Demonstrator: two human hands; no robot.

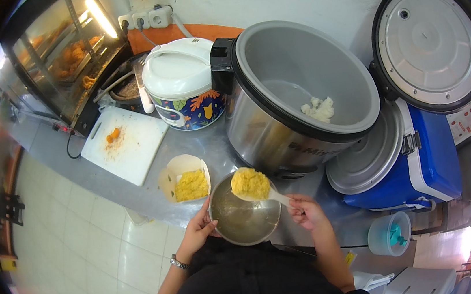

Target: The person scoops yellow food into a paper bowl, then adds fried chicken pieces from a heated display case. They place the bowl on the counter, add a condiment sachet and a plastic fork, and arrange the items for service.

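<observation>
A shiny steel counter [203, 141] is running along a white wall [202, 5]. Over its near edge, the left hand [200, 226] is clasping a round metal bowl [244, 224] between thumb and bent fingers; the right hand [307, 211], fingers curled closed, is gripping a white rice paddle [280, 197], yellow rice [251, 184] heaping its blade, its long axis slanting leftward and away over the bowl.

From my remote seat, I see the big cooker [266, 132] blocking the way behind the bowl [246, 218], the box [181, 163] obstructing just back-left of it, and passable bare bench [205, 143] farther back-left.
</observation>
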